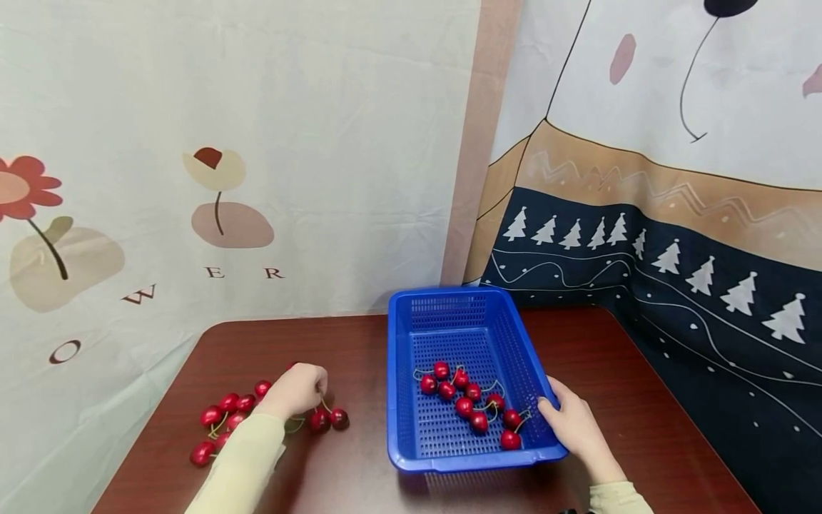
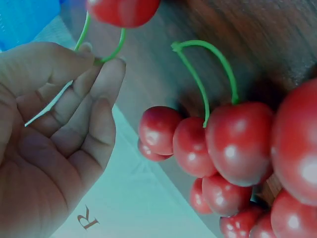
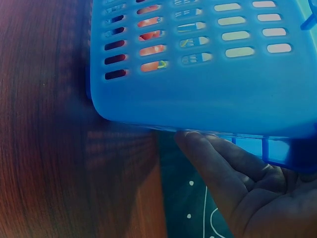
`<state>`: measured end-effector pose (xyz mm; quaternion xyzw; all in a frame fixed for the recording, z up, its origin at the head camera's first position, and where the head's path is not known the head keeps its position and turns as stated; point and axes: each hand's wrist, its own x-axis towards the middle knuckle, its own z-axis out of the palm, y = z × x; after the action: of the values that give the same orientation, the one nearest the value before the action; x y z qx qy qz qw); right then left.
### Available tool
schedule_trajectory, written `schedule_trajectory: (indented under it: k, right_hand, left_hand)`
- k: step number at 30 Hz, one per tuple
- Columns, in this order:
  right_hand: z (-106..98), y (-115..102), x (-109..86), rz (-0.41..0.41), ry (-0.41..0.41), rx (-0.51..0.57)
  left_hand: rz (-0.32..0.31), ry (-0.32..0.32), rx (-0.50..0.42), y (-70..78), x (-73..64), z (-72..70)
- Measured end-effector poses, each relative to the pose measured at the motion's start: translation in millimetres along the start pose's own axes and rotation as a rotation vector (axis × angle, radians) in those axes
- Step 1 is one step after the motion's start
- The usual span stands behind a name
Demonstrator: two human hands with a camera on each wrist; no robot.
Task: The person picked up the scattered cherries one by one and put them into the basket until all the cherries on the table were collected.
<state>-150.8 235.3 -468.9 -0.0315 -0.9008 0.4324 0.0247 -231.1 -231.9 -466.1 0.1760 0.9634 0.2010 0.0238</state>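
Note:
My left hand pinches the green stem of a pair of red cherries between thumb and fingertips. From the left wrist, the stem loops up from the fingertips to a cherry cut off by the frame edge. More paired cherries lie close beside this hand. My right hand grips the right rim of a blue plastic basket, thumb over the edge. In the right wrist view its fingers lie against the outside of the basket. Several cherries with stems are inside on the perforated floor.
A loose cluster of cherries lies on the left of the brown table, partly hidden by the left forearm. Behind the table hangs a printed cloth; a dark-patterned part of it runs along the right side.

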Motion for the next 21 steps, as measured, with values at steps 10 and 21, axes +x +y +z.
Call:
schedule_trajectory:
  k: [10, 21]
  right_hand:
    - [-0.1, -0.6, -0.5, 0.005, -0.003, 0.009]
    - [0.0, 1.1, 0.1, 0.004, -0.001, 0.004]
  left_hand:
    - [-0.038, -0.017, -0.098, 6.5, -4.9, -15.8]
    - [0.101, 0.114, -0.168, 39.9, 2.6, -40.3]
